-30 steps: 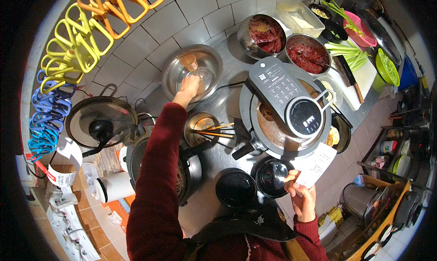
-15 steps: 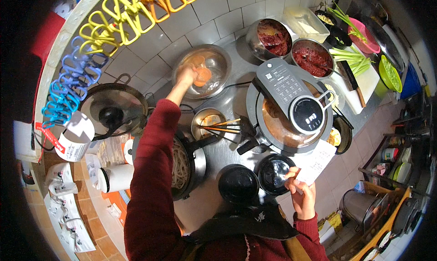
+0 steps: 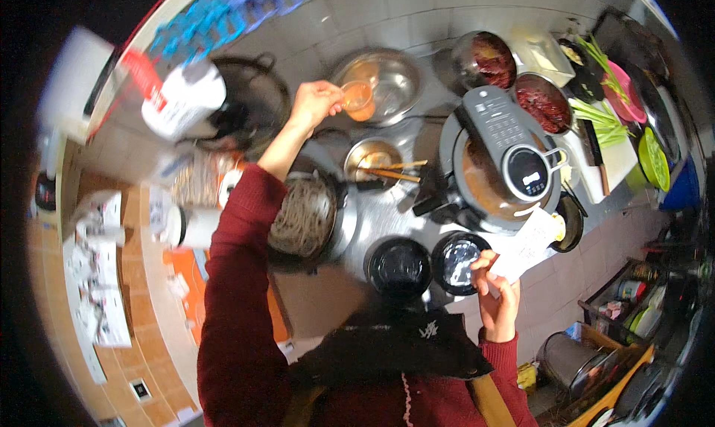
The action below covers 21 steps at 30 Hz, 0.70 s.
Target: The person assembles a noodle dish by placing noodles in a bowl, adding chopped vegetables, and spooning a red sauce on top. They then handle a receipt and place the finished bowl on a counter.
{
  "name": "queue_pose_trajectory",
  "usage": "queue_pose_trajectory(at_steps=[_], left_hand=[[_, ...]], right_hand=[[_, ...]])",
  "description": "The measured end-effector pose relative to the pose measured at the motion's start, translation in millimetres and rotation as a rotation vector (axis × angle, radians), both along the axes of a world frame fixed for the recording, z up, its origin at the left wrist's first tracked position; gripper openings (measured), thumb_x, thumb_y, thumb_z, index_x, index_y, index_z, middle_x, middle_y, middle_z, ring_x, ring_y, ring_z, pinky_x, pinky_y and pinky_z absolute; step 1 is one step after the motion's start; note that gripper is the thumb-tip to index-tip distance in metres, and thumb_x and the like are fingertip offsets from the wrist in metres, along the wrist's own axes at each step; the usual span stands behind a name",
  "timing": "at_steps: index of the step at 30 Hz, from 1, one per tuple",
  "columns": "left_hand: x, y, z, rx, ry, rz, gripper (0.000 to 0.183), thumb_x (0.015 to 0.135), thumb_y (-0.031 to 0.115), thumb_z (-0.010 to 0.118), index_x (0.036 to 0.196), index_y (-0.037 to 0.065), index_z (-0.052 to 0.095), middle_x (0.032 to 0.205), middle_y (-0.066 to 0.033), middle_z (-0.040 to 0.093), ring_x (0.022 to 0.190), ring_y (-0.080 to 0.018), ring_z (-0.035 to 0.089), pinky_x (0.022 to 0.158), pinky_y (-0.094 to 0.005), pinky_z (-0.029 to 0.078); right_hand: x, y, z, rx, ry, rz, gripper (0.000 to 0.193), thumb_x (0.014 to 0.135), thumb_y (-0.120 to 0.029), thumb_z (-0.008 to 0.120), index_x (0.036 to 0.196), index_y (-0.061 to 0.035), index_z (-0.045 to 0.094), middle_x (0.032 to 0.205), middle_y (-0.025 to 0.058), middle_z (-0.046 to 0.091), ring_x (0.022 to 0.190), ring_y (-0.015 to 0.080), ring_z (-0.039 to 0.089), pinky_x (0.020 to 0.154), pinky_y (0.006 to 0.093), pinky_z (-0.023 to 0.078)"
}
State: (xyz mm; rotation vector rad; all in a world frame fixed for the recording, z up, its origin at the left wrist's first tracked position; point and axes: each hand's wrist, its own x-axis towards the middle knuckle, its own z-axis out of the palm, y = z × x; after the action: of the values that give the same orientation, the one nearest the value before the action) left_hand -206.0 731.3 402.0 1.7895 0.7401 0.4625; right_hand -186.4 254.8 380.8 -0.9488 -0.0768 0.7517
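My left hand (image 3: 316, 103) pinches the rim of a small see-through orange cup (image 3: 358, 99). The cup is tilted at the left edge of a steel bowl (image 3: 398, 92), and whether it holds anything is hard to make out. Low on the right, my right hand (image 3: 497, 304) grips a white printed paper slip (image 3: 525, 242) between thumb and fingers. Just left of that hand is a shiny black bowl (image 3: 456, 257), with a second black bowl (image 3: 398, 265) beside it.
A round grey cooker (image 3: 454, 155) with a control arm stands right of centre. Noodles fill a pot (image 3: 302, 215) under my left forearm. Sticks lie across a small steel bowl (image 3: 372, 159). Behind are pans of red sauce (image 3: 542, 103); a knife (image 3: 593, 148) rests on a white board.
My left hand has lifted the orange cup out of the steel bowl, toward its left rim. The view has turned and shifted. My right hand keeps the slip.
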Motion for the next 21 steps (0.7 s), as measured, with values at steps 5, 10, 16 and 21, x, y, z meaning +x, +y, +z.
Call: queue_pose_trajectory(at_steps=[5, 10, 16, 21], left_hand=[[-119, -27, 21, 0.026, 0.030, 0.009, 0.009, 0.086, 0.005, 0.063, 0.090, -0.001, 0.068, 0.072, -0.0037, 0.066, 0.059, -0.0052, 0.055, 0.051, -0.0178, 0.040], [-228, -31, 13, 0.302, 0.231, 0.027, 0.010, 0.086, 0.009, 0.063, 0.081, 0.000, 0.065, 0.068, -0.0052, 0.066, 0.054, -0.0120, 0.058, 0.051, -0.0256, 0.045], [-280, -41, -10, 1.439, 0.363, -0.184, 0.011, 0.075, 0.011, 0.064, 0.069, 0.007, 0.056, 0.067, -0.0128, 0.062, 0.063, -0.0283, 0.063, 0.055, -0.0365, 0.050], [-276, -47, -17, 1.626, 0.444, -0.376, 0.008, 0.074, 0.010, 0.061, 0.073, 0.009, 0.053, 0.066, -0.0058, 0.054, 0.067, -0.0226, 0.059, 0.063, -0.0335, 0.050]], right_hand=[[-19, 3, 6, 0.012, 0.008, 0.079, 0.037, 0.080, -0.010, 0.058, 0.114, 0.0053, 0.058, 0.096, 0.0146, 0.068, 0.061, 0.0094, 0.045, 0.064, 0.0224, 0.040], [-42, 6, 11, 0.019, 0.006, 0.140, 0.037, 0.080, -0.010, 0.058, 0.114, 0.0052, 0.058, 0.095, 0.0136, 0.069, 0.061, 0.0092, 0.045, 0.067, 0.0237, 0.041], [-68, 8, 14, -0.014, -0.031, 0.187, 0.037, 0.080, -0.010, 0.058, 0.114, 0.0043, 0.059, 0.095, 0.0134, 0.069, 0.060, 0.0090, 0.046, 0.067, 0.0254, 0.042], [-83, 8, 19, -0.062, -0.031, 0.216, 0.040, 0.078, -0.013, 0.058, 0.115, 0.0023, 0.057, 0.095, 0.0100, 0.067, 0.060, 0.0089, 0.043, 0.071, 0.0249, 0.042]])
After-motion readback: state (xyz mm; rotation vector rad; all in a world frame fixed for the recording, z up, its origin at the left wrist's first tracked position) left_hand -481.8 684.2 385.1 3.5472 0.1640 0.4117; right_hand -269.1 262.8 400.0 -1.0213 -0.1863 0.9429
